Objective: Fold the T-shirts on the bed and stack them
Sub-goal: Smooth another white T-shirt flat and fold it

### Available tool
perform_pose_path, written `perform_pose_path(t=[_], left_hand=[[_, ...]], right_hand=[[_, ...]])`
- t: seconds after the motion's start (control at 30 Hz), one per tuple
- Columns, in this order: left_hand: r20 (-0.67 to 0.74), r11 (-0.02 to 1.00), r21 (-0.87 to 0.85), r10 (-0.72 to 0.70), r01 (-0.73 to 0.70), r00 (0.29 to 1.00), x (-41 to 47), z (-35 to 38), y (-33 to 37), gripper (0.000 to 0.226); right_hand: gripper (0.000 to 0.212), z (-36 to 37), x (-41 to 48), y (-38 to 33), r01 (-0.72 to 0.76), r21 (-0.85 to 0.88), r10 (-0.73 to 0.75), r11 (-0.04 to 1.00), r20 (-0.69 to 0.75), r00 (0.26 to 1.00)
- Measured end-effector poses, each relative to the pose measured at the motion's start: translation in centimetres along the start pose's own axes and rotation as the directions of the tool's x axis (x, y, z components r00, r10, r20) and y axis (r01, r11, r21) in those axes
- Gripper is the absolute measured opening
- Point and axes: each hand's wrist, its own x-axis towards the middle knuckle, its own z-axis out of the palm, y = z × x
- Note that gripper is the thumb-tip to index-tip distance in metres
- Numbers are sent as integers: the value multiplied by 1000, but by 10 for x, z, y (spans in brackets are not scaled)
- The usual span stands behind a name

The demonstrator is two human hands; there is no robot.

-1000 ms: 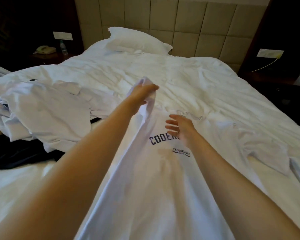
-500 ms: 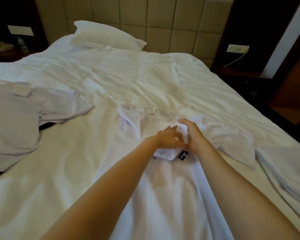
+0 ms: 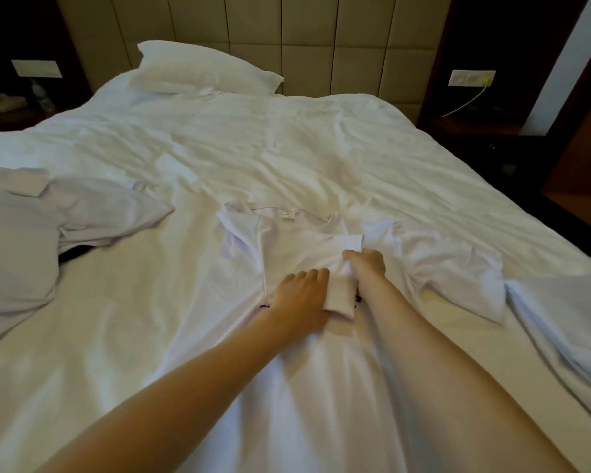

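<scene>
- Left hand (image 3: 301, 295) lies flat, fingers straight, on the white cotton T-shirt (image 3: 287, 247) spread over the white-sheeted bed (image 3: 287, 148).
- Right hand (image 3: 367, 264): fingers pinch the T-shirt's folded-in sleeve (image 3: 340, 300).

Head-worn view, forward and down over the bed (image 3: 287, 148).

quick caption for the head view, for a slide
Left hand flat on a white T-shirt spread on the bed, right hand pinching a fold of it.
</scene>
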Motion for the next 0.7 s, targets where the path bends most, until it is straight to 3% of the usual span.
perform_pose_path(t=[0.1,0.3,0.53,0.57,0.63,0.7], left_hand=[[38,999,25,-47,46,998,0,-2,0,54],[-5,919,-393,-10,7,1000,25,-26,44,45],[23,738,-673,87,-49,996,63,-21,119,42],[51,738,-672,127,-60,991,66,-14,128,46],[172,832,-544,236,-108,956,70,-2,142,68],[255,891,-434,262,-132,931,74,4,146,71]], right_hand=[[28,-10,5,-6,78,-24,-79,997,-43,996],[30,-53,27,-26,132,-99,-145,986,-143,979],[28,-131,52,-23,148,-232,-210,961,-273,939],[26,-143,53,-19,139,-264,-215,955,-285,934],[19,-162,53,-9,98,-398,-223,912,-282,933],[16,-174,53,1,26,-541,-186,841,-244,952]])
